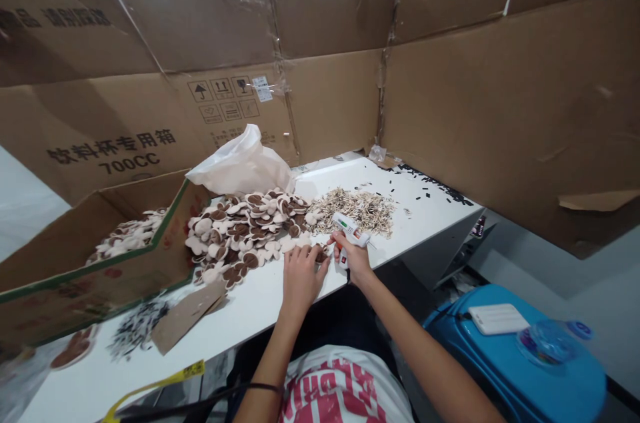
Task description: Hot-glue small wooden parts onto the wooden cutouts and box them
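Observation:
My right hand [354, 257] is wrapped round the handle of a white glue gun [351, 231], whose nozzle points right over the white table [280, 303]. My left hand [301, 274] rests on the table just left of it, fingertips pinching a small brown-and-cream felt piece [320, 253]. A heap of the same flower-shaped felt pieces [240, 229] lies just beyond my left hand. A pile of small pale cut-outs [360, 208] lies behind the glue gun.
An open cardboard box [100, 263] at the left holds more felt pieces. A white plastic bag [243, 166] sits behind the heap. Cardboard walls [500, 96] ring the table. Small black bits [430, 186] lie at the far right. A blue case [520, 369] stands at the lower right.

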A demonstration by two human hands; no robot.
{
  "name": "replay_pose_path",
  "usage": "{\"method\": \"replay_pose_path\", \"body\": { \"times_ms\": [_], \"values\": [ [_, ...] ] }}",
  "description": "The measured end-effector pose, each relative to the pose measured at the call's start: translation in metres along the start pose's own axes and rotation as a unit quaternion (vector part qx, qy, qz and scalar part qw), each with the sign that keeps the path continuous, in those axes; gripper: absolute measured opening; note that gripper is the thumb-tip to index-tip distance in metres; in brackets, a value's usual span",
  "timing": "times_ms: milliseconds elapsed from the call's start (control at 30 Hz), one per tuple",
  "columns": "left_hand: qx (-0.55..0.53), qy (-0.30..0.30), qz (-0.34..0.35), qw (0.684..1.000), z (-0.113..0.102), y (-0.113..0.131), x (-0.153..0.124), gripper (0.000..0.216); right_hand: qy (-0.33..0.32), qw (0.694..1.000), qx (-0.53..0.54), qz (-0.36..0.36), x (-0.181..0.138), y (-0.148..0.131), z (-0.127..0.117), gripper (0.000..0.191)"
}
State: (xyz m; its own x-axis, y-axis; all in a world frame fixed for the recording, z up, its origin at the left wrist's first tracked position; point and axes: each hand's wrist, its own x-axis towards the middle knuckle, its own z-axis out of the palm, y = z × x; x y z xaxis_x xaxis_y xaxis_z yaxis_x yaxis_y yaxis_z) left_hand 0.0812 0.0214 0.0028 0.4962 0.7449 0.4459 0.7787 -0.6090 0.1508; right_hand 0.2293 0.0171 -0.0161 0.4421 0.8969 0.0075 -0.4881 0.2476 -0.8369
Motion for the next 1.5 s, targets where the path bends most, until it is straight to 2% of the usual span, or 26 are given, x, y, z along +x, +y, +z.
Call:
{"method": "replay_pose_path", "body": {
  "times_ms": [567,800,1033,1500],
  "values": [
    [-0.003,0.007,0.006,1.0,0.0009,-0.0009,-0.0004,0.012,-0.005,1.0,0.002,-0.002,0.0022,0.0033,-0.0019,0.039],
    [0.01,0.005,0.008,1.0,0.0003,-0.0009,-0.0002,0.02,0.0,1.0,-0.001,0.005,0.0023,0.0032,-0.0016,0.038],
    [0.004,0.005,0.006,1.0,0.0011,-0.0009,-0.0002,0.013,0.001,1.0,-0.003,0.006,0.0015,0.0017,-0.0007,0.036],
    [0.008,0.011,-0.003,1.0,0.0023,-0.0006,0.0005,0.014,-0.007,1.0,0.0,0.002,0.0026,0.0029,-0.0017,0.037]
  ]
}}
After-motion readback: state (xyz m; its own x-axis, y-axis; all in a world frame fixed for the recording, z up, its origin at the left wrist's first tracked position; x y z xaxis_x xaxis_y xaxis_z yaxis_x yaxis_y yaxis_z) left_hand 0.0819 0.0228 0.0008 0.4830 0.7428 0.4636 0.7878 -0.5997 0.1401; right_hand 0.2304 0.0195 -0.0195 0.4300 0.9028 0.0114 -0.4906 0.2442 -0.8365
